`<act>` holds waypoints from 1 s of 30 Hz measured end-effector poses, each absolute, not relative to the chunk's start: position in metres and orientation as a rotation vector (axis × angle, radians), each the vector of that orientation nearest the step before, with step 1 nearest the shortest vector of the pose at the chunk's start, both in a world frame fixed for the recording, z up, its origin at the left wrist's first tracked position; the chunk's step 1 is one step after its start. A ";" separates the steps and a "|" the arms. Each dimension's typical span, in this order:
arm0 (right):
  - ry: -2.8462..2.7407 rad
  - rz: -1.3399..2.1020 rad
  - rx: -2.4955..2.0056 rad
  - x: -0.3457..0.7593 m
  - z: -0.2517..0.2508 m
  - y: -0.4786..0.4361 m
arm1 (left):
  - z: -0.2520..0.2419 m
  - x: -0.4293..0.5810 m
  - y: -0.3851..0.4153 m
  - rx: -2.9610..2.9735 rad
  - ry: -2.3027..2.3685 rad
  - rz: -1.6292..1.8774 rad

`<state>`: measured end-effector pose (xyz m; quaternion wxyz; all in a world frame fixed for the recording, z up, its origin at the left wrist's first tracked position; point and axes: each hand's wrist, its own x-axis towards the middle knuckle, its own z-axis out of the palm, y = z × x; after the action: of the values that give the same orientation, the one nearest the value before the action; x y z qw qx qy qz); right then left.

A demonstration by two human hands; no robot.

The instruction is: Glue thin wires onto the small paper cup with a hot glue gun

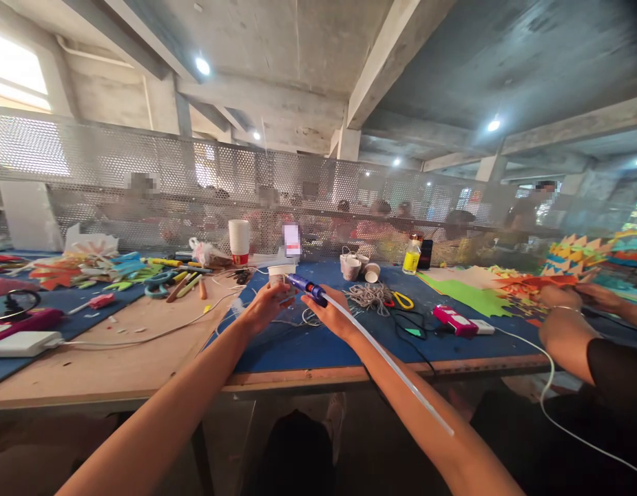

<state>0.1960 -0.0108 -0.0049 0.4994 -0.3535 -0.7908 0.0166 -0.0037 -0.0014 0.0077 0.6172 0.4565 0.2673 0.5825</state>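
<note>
My left hand [266,304] is closed around a small paper cup [281,271] with a pale rim, held above the blue mat. In my right hand [326,310] is a blue hot glue gun [305,286], its nozzle pointing left at the cup's side; whether it touches the cup I cannot tell. A long clear glue stick [390,365] runs out of the gun's back, over my right forearm. Right of my hands lies a bundle of grey cord [370,298], next to yellow-handled scissors [402,300]. Several small cups [350,266] wrapped in cord stand behind it.
A stack of paper cups [239,240] and a lit phone [292,239] stand at the back, before a perforated metal screen [308,186]. A yellow bottle [412,255] and pink power strip [455,321] are to the right. A co-worker's hands [560,303] handle orange paper there.
</note>
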 end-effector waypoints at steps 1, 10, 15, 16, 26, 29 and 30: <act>-1.918 0.043 -0.863 0.196 -0.004 -0.012 | 0.007 -0.004 -0.001 1.052 0.614 1.340; -1.932 0.015 -0.902 0.197 -0.007 -0.009 | 0.006 -0.004 0.001 1.065 0.622 1.337; -1.939 0.016 -0.912 0.197 -0.007 -0.009 | 0.007 -0.003 -0.001 1.040 0.623 1.356; -1.936 0.022 -0.912 0.197 -0.007 -0.009 | 0.007 -0.003 -0.001 1.039 0.622 1.357; -1.917 0.049 -0.905 0.196 -0.004 -0.011 | 0.005 -0.004 0.000 1.038 0.616 1.339; -1.940 0.027 -0.910 0.196 -0.005 -0.010 | 0.006 -0.005 -0.001 1.036 0.601 1.339; -1.941 0.026 -0.910 0.197 -0.005 -0.010 | 0.006 -0.005 -0.001 1.033 0.603 1.341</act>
<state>0.1966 -0.0099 -0.0054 0.4785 -0.3728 -0.7949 0.0107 -0.0048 -0.0010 0.0058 0.6228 0.4496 0.2624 0.5840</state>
